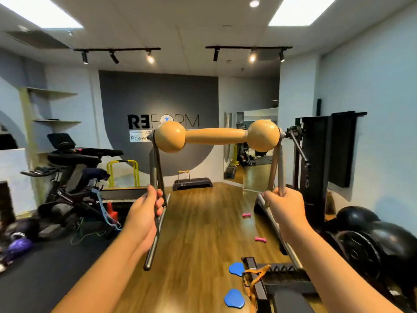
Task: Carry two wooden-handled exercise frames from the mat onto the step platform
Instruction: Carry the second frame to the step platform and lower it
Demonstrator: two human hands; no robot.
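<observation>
Right now the frame is up in the air, held out in front of the person at about chest height, its wooden handle level with a big round knob at each end and the metal legs slanting down toward the camera. The left hand has its fingers closed round the left leg pair, and the right hand is clamped shut on the right leg pair, so both grips are full and the load is shared evenly.

Straight beyond the frame, across the wooden floor, sits the dark step platform against the far wall, and a second frame with a matching wooden handle is already standing on top of it. By my read this is the second carry, mid-walk, with the platform well ahead.

To the frame's left are an exercise bike and yellow bars; below it lie two pink dumbbells and blue sliders on the floor.

Next call: keep walking, steer clear of those dumbbells, then lower this frame legs-first beside the one already there, leaving both standing clear of the platform's edge.
</observation>
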